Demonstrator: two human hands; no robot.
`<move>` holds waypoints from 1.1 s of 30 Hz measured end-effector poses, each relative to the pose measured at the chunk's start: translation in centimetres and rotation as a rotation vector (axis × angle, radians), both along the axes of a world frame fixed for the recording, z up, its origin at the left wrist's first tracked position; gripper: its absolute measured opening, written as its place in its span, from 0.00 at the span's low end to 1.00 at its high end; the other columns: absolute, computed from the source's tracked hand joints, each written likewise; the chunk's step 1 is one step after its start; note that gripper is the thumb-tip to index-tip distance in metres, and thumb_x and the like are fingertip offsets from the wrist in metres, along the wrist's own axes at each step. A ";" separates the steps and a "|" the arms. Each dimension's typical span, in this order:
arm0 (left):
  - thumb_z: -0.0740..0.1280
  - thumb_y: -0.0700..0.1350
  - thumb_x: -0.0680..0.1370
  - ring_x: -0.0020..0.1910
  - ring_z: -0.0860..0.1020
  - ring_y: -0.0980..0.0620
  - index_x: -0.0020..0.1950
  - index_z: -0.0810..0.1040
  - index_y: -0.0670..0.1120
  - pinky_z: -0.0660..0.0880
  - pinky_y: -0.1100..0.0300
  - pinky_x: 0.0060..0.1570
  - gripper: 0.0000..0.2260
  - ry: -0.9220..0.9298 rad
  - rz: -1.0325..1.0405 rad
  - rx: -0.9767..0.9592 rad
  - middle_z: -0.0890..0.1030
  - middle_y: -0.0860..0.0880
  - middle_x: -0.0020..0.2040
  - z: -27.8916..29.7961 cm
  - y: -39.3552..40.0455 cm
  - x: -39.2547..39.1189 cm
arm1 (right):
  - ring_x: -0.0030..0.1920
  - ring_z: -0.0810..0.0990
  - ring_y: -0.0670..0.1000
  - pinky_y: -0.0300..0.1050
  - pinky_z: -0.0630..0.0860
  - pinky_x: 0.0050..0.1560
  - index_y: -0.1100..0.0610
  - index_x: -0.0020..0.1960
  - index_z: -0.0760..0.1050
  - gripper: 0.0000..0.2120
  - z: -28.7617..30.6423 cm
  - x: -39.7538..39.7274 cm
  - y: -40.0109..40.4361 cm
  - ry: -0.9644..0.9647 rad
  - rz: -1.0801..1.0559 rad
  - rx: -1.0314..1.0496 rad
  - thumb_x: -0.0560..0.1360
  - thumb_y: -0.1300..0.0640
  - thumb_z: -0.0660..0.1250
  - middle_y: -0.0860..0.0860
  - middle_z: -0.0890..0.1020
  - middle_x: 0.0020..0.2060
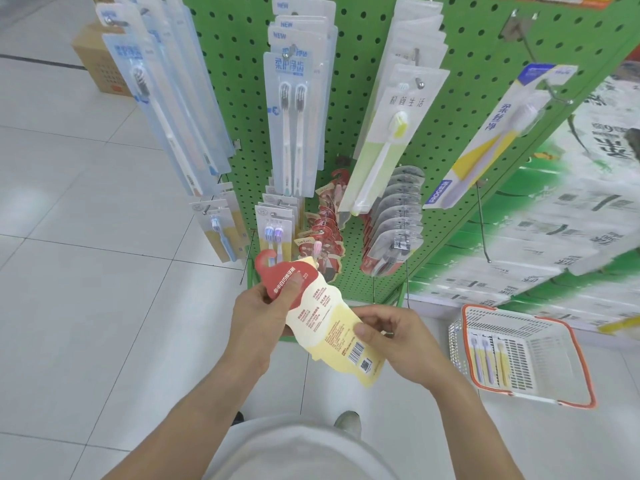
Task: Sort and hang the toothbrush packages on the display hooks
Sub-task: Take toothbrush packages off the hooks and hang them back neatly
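Green pegboard [346, 140] ahead; left hand [263, 306] and right hand [391, 337] both pinch red-cream toothbrush package [329, 320]

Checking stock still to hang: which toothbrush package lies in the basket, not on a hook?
The yellow-backed package lying flat in the orange-rimmed basket on the floor.

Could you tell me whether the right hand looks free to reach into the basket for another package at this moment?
Probably not yet: the right hand pinches the red and yellow package, which the left hand also holds. The path to the basket itself looks unobstructed.
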State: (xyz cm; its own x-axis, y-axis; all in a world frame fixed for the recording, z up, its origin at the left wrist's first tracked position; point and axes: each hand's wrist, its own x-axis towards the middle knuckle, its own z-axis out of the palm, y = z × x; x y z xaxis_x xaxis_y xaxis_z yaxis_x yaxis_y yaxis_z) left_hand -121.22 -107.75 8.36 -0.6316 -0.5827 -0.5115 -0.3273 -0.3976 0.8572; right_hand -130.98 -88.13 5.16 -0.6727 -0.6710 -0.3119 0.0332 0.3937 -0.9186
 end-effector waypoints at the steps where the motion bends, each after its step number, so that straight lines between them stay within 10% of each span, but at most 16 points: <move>1: 0.70 0.48 0.79 0.34 0.85 0.52 0.48 0.83 0.45 0.77 0.62 0.27 0.06 0.007 -0.005 -0.003 0.87 0.47 0.40 0.0 0.1 0.0 | 0.41 0.81 0.46 0.38 0.75 0.46 0.47 0.56 0.84 0.12 -0.2 0.0 0.1 -0.005 0.004 0.016 0.80 0.62 0.69 0.46 0.86 0.40; 7: 0.72 0.44 0.78 0.40 0.86 0.48 0.50 0.83 0.45 0.81 0.57 0.34 0.03 0.054 -0.005 -0.022 0.88 0.46 0.44 -0.9 -0.3 -0.1 | 0.42 0.85 0.53 0.55 0.81 0.45 0.53 0.54 0.83 0.05 -1.3 -0.1 0.8 -0.154 -0.046 0.047 0.78 0.59 0.71 0.52 0.87 0.46; 23: 0.73 0.39 0.77 0.45 0.87 0.47 0.56 0.80 0.44 0.84 0.53 0.37 0.09 0.025 -0.116 0.007 0.87 0.46 0.48 -1.8 -0.5 -1.2 | 0.41 0.85 0.57 0.49 0.79 0.36 0.53 0.48 0.86 0.09 0.4 -1.4 1.9 -0.239 -0.123 -0.072 0.68 0.56 0.77 0.58 0.87 0.46; 33: 0.70 0.37 0.79 0.47 0.86 0.42 0.57 0.78 0.42 0.84 0.45 0.38 0.08 0.046 -0.100 0.007 0.87 0.44 0.49 -1.6 -0.8 -1.4 | 0.36 0.83 0.57 0.48 0.80 0.33 0.58 0.63 0.79 0.17 0.9 -2.1 1.3 -0.295 -0.224 -0.177 0.75 0.61 0.71 0.62 0.87 0.46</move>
State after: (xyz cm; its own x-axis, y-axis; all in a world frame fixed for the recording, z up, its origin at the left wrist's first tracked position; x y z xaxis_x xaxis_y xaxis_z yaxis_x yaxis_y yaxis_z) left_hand -122.67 -108.58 6.79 -0.7094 -0.5121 -0.4843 -0.3260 -0.3709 0.8696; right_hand -133.12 -86.78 6.07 -0.7073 -0.5784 -0.4065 0.3728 0.1834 -0.9096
